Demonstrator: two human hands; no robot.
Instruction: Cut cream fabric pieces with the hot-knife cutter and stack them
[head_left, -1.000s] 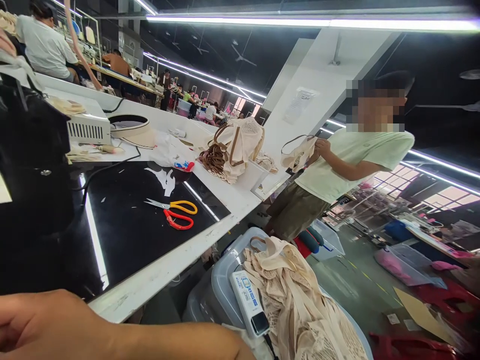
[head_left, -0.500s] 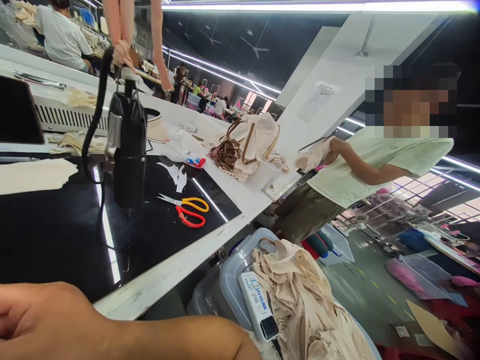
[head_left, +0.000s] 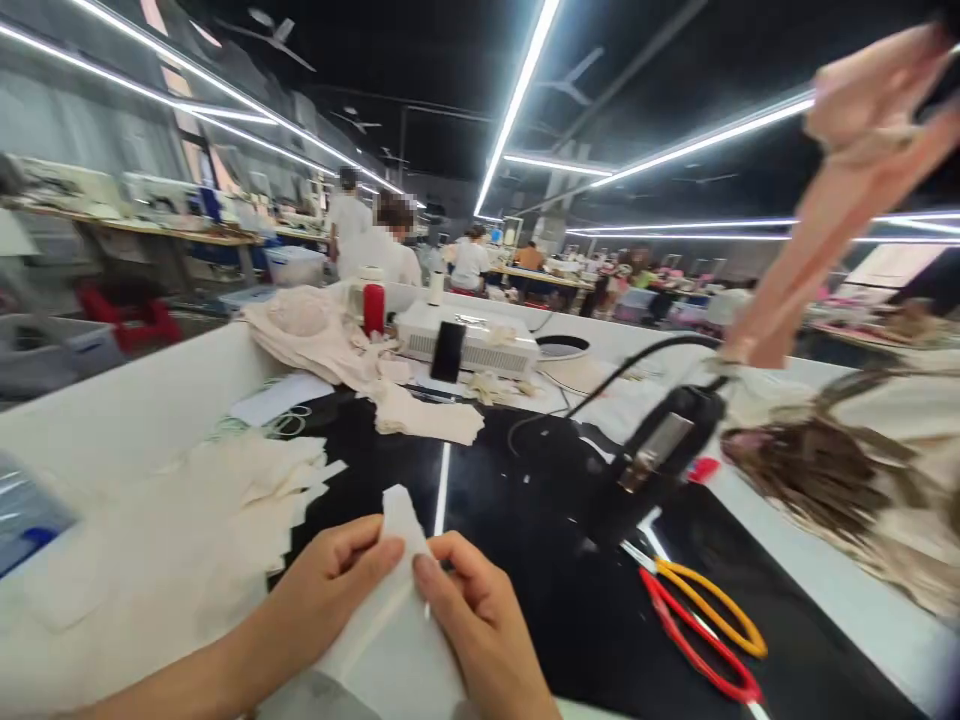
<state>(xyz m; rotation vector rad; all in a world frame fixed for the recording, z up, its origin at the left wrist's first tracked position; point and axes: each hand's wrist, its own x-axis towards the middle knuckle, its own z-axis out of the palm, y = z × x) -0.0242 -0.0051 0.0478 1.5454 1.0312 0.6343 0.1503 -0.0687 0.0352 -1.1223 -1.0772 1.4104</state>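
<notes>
My left hand (head_left: 337, 575) pinches the left edge of a thin white piece of cloth or paper (head_left: 397, 650) between thumb and fingers. On its right edge my right hand (head_left: 484, 610) grips the same piece. Its narrow end points up between the hands, and a cream band crosses it lower down. To the left, cut cream fabric pieces (head_left: 172, 520) lie in a blurred pile. Red-and-yellow-handled scissors (head_left: 750, 688) rest on the black work surface (head_left: 555, 600) at the right.
A black corded tool (head_left: 664, 440) hangs from pink fabric strips (head_left: 795, 250) at the right. Behind stand a white vented box (head_left: 480, 345), a phone (head_left: 448, 352) and a red thread spool (head_left: 373, 308). Garments with brown straps (head_left: 817, 480) are heaped at far right.
My view has swung left, away from the nearby person and the garment bin. Both hands now show, holding the white piece; before, only one hand and forearm showed at lower left.
</notes>
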